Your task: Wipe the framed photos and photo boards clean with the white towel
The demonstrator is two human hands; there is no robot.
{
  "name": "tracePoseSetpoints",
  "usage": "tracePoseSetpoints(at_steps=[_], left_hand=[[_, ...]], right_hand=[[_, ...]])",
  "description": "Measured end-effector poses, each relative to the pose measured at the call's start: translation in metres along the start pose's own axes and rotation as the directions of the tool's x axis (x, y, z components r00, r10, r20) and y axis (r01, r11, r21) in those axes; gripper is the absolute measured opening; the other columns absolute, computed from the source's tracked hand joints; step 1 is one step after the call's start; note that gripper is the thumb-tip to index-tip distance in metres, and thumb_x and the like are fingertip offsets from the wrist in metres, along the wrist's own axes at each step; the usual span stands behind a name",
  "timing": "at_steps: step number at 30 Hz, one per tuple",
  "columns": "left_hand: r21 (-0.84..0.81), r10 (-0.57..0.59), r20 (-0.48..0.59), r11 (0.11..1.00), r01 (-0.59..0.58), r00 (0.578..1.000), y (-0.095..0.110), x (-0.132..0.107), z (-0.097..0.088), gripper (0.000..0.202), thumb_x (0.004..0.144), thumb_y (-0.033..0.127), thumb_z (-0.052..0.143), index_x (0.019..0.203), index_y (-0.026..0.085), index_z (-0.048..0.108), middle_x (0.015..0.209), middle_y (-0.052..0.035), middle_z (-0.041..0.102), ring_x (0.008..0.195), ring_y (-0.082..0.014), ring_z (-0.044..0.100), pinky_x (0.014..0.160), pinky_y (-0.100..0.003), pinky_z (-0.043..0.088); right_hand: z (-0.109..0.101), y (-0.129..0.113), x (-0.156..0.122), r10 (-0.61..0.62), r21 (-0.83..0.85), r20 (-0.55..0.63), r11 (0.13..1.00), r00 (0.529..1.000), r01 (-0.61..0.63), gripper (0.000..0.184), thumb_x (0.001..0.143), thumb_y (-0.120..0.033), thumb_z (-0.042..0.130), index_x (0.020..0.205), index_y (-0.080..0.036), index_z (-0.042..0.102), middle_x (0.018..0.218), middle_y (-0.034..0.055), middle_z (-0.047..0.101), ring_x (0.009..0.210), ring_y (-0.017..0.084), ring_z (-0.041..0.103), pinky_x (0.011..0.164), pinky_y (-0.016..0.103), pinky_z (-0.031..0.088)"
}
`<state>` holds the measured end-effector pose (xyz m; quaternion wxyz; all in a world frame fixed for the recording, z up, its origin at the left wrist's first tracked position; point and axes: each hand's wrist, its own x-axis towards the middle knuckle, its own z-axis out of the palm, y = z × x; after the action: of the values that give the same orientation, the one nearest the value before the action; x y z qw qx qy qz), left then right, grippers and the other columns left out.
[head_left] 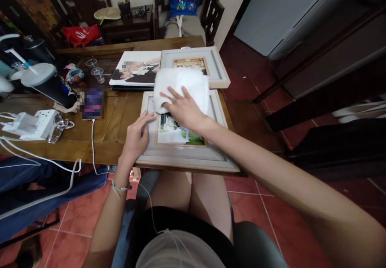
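A pale picture frame (187, 154) with a photo inside lies flat at the table's near edge. Over its far part is spread a white cloth (197, 83). My right hand (182, 107) lies on the cloth with fingers spread, pressing it against the frame. On the frame's left border rests my left hand (138, 131), its fingers stretched out and holding nothing. Part of the photo is hidden by the cloth and my right hand.
Beyond lie a second picture frame (221, 69) and a photo panel (135, 69). Leftward are a tumbler (45, 83), plastic cups (98, 74), a power strip (45, 123) and a phone (93, 102) on a white cable. Across the table sits a person (185, 3) in a blue shirt.
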<state>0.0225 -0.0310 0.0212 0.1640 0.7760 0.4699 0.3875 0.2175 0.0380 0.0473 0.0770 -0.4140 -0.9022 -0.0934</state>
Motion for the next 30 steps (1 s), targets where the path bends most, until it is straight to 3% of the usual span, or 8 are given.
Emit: tracePoseSetpoints(at_steps=[5, 8, 12, 16, 19, 23, 27, 30], left_hand=[[-0.023, -0.001, 0.002, 1.0, 0.001, 1.0, 0.0, -0.001, 0.002, 0.037, 0.091, 0.004, 0.04, 0.112, 0.018, 0.067, 0.126, -0.0079, 0.068, 0.135, -0.0208, 0.048, 0.114, -0.047, 0.04], [-0.016, 0.003, 0.004, 1.0, -0.003, 1.0, 0.0, 0.0, 0.002, 0.036, 0.093, 0.005, 0.039, 0.112, 0.019, 0.067, 0.126, -0.0078, 0.068, 0.135, -0.0208, 0.048, 0.114, -0.048, 0.041], [0.006, 0.002, 0.037, 1.0, -0.002, 0.999, -0.002, 0.0, 0.002, 0.038, 0.092, 0.004, 0.038, 0.114, 0.016, 0.066, 0.129, -0.0111, 0.066, 0.138, -0.0219, 0.045, 0.115, -0.049, 0.038], [0.052, 0.02, 0.101, 0.998, -0.025, 0.995, -0.007, -0.001, 0.002, 0.046, 0.088, -0.001, 0.038, 0.122, 0.018, 0.063, 0.138, -0.0102, 0.059, 0.141, -0.0227, 0.039, 0.117, -0.054, 0.033], [0.065, 0.027, 0.138, 0.997, -0.036, 0.99, -0.009, -0.001, 0.001, 0.05, 0.086, -0.002, 0.038, 0.127, 0.018, 0.06, 0.142, -0.0108, 0.055, 0.143, -0.0229, 0.036, 0.118, -0.054, 0.031], [0.039, 0.063, 0.178, 0.997, -0.071, 0.982, -0.01, -0.001, -0.001, 0.055, 0.085, -0.003, 0.037, 0.129, 0.02, 0.058, 0.143, -0.0085, 0.055, 0.145, -0.022, 0.033, 0.118, -0.055, 0.029], [0.022, 0.073, 0.143, 0.997, -0.077, 0.987, -0.008, -0.001, -0.001, 0.053, 0.083, -0.003, 0.037, 0.126, 0.019, 0.06, 0.14, -0.0086, 0.058, 0.143, -0.0222, 0.036, 0.118, -0.055, 0.031], [0.018, 0.054, 0.099, 0.998, -0.056, 0.994, -0.006, -0.001, 0.001, 0.053, 0.083, -0.002, 0.037, 0.124, 0.02, 0.061, 0.137, -0.0079, 0.06, 0.141, -0.0223, 0.04, 0.117, -0.054, 0.034]], right_hand=[[-0.02, 0.039, -0.041, 0.114, -0.049, 0.098, 0.993, 0.989, -0.11, 0.047, 0.078, 0.005, 0.043, 0.113, -0.014, 0.067, 0.144, 0.0115, 0.053, 0.138, 0.033, 0.04, 0.109, 0.063, 0.031], [-0.03, 0.054, -0.069, 0.115, -0.006, 0.159, 0.993, 0.98, -0.116, 0.044, 0.076, 0.004, 0.043, 0.108, -0.013, 0.068, 0.139, 0.0152, 0.057, 0.137, 0.035, 0.042, 0.106, 0.062, 0.036], [-0.054, 0.039, -0.115, 0.012, 0.204, 0.252, 0.977, 0.968, -0.065, 0.045, 0.072, 0.004, 0.043, 0.102, -0.016, 0.069, 0.127, 0.0142, 0.066, 0.137, 0.031, 0.043, 0.11, 0.055, 0.037], [-0.085, 0.009, -0.151, -0.108, 0.464, 0.356, 0.883, 0.928, -0.076, 0.053, 0.067, 0.004, 0.044, 0.104, -0.024, 0.069, 0.129, 0.0065, 0.066, 0.135, 0.029, 0.046, 0.107, 0.048, 0.045], [-0.089, 0.006, -0.148, -0.094, 0.502, 0.374, 0.857, 0.923, -0.116, 0.052, 0.07, 0.003, 0.043, 0.106, -0.025, 0.069, 0.119, 0.0041, 0.071, 0.129, 0.028, 0.053, 0.105, 0.045, 0.047], [-0.057, 0.035, -0.111, -0.025, 0.379, 0.249, 0.922, 0.968, -0.074, 0.051, 0.073, 0.004, 0.04, 0.111, -0.019, 0.065, 0.106, 0.0061, 0.073, 0.134, 0.028, 0.047, 0.112, 0.05, 0.037], [-0.024, 0.057, -0.082, 0.05, 0.206, 0.091, 0.976, 0.995, -0.068, 0.045, 0.077, 0.002, 0.041, 0.114, -0.014, 0.062, 0.119, 0.0141, 0.069, 0.136, 0.032, 0.044, 0.109, 0.057, 0.038], [-0.025, 0.05, -0.085, 0.032, 0.165, 0.08, 0.985, 0.996, -0.045, 0.044, 0.077, 0.002, 0.042, 0.115, -0.009, 0.06, 0.126, 0.0196, 0.064, 0.134, 0.033, 0.046, 0.108, 0.057, 0.039]])
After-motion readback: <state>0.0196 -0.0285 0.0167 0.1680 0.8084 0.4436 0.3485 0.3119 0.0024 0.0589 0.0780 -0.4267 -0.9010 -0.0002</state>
